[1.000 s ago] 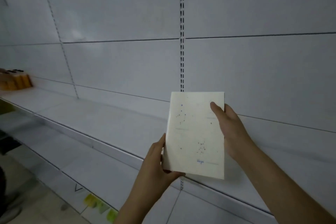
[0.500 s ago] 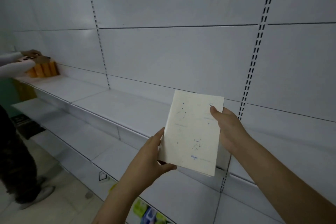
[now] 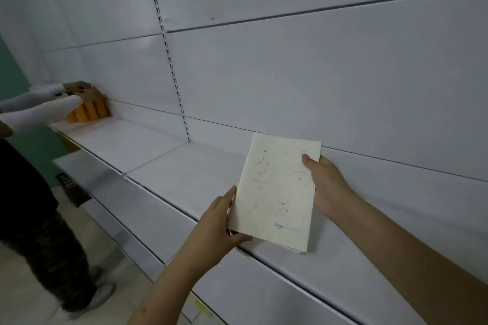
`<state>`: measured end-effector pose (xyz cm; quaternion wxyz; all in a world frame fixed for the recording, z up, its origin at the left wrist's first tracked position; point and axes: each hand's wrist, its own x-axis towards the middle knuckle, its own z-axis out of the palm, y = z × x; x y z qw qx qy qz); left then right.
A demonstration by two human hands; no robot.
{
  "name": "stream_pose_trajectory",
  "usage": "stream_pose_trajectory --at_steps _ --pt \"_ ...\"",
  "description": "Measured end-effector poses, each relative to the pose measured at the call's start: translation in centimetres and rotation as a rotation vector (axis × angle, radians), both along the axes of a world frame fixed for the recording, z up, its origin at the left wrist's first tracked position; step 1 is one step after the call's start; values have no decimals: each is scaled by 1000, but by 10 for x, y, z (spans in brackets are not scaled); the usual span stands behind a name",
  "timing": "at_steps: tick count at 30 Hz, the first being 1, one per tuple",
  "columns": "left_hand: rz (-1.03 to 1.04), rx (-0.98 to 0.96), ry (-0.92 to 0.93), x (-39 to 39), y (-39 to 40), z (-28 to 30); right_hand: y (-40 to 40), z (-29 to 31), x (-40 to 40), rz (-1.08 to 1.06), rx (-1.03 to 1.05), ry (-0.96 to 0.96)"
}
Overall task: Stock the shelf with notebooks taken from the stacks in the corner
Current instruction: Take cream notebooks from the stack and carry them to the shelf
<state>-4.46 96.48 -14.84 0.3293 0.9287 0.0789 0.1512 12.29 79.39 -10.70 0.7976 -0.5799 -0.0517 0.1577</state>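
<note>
Both hands were up in front of the shelf [image 3: 184, 166], and between them sat a cream notebook [image 3: 277, 192], cover toward the camera, tilted a touch to the right. Faint blue dotted constellation figures ran across that cover, with a small blue word near its lower edge. The left hand [image 3: 219, 221] took the lower left corner: thumb along the left edge, the other fingers curled underneath the bottom. The right hand [image 3: 327, 187] clamped the right edge, thumb [image 3: 307, 159] pressed on the front near the top corner, the rest of its fingers hidden behind the cover. More page edges peeked out below the bottom corner, so whether it was one notebook or several, I could not tell. The notebook hung above the front edge of the white shelf, not resting on it. Away at the far left end of the shelf, another person in white sleeves [image 3: 39, 105] had both hands on a row of orange items [image 3: 89, 113] standing against the back panel [image 3: 290, 74].
</note>
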Motion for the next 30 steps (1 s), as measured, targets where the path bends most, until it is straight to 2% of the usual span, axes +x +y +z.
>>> stream_pose_trajectory --at_steps 8,14,18,22,26,30 --pt "107 17 73 40 146 -9 159 -14 56 117 -32 79" --pt "106 -20 126 66 245 -20 254 -31 78 83 -48 145" --pt "29 -8 145 92 323 -19 313 -42 94 27 -118 153" --pt "-42 22 177 115 391 -13 364 -41 115 22 -393 90" --pt "-114 235 276 144 452 -19 387 -44 118 -35 -871 -89" --pt "-226 187 271 164 478 -35 396 -61 115 -125 -960 -159"
